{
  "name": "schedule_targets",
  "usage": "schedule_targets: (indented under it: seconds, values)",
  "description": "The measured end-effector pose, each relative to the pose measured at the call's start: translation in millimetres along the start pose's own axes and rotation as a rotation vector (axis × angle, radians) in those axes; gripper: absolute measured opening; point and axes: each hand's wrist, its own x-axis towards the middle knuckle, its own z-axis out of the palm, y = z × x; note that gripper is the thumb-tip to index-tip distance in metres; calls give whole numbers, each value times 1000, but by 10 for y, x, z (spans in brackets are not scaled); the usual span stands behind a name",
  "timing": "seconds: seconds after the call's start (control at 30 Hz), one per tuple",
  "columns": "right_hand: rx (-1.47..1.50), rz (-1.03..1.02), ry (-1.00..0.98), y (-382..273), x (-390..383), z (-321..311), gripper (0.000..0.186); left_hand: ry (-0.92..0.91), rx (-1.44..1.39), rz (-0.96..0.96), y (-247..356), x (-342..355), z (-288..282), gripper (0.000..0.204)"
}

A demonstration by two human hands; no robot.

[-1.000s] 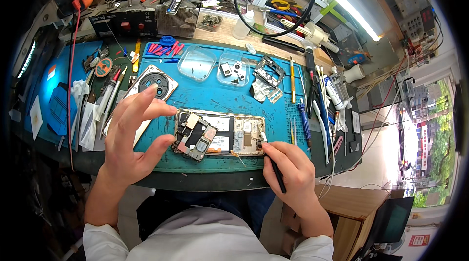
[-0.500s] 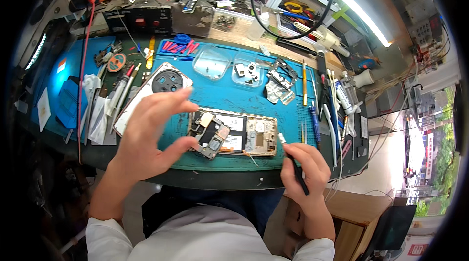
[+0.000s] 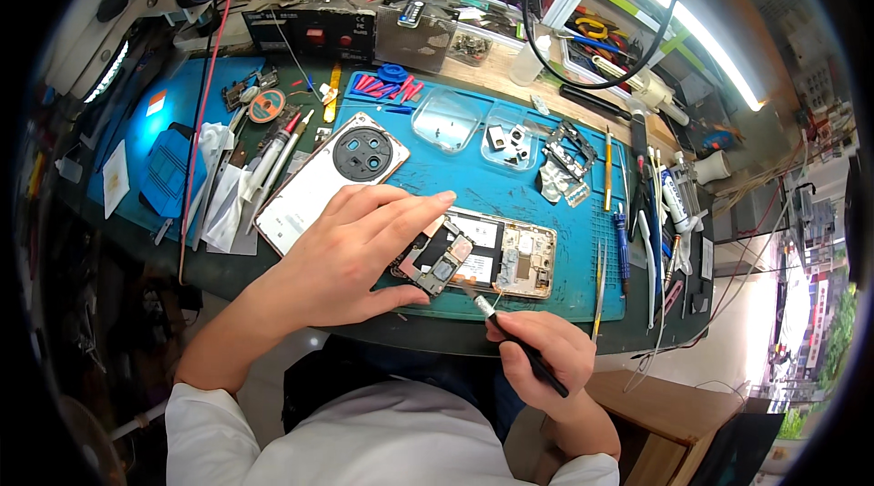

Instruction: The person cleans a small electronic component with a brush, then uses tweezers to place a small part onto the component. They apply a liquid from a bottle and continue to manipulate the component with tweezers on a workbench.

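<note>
An opened phone frame (image 3: 539, 263) lies on the blue work mat, showing its inner parts. A phone circuit board (image 3: 439, 257) sits slantwise over its left part. My left hand (image 3: 350, 254) is open above the left end of the frame, fingers stretched rightward and thumb apart beside the board's near edge. Whether its fingertips touch the board I cannot tell. In my right hand, (image 3: 551, 359) closed near the mat's front edge, is a slim black-handled tool (image 3: 531, 354) with a silver collar. Its thin tip points at the board's lower right corner; contact is unclear.
A white phone back cover (image 3: 299, 199) with a round camera ring lies left. Behind are clear plastic boxes (image 3: 446, 120), one holding small parts, and a metal bracket (image 3: 572, 151). Pens, tweezers and screwdrivers (image 3: 622, 245) line the right side. A black cable loop (image 3: 526, 17) hangs above.
The whole view has shifted, moving the bench rightward in the picture. My left hand has moved over the board with its fingers lower. My right hand has brought the tool leftward, close to the board.
</note>
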Motion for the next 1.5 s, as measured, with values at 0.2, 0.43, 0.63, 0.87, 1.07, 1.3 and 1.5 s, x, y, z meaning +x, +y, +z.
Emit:
schedule_targets:
  seconds: [0.2,0.43,0.63,0.87,1.07,1.3,1.5]
  values:
    - [-38,-23,-23,33,54,85,35,-3,-1,3,19,8,-12,99]
    - [-36,-11,-42,52,81,109,35,-12,2,-2,33,19,-27,100]
    - [-2,54,19,18,49,114,24,14,13,13,28,18,-21,103]
    - [-61,-23,19,58,43,131,33,15,2,26,36,27,23,100]
    - [-34,-21,-3,67,46,130,33,1,-8,43,74,37,-31,92]
    - [-60,-12,-44,71,70,138,31,-2,-47,42,57,30,-13,96]
    - [-38,-1,-7,48,63,146,34,-14,-60,31,63,30,-21,94]
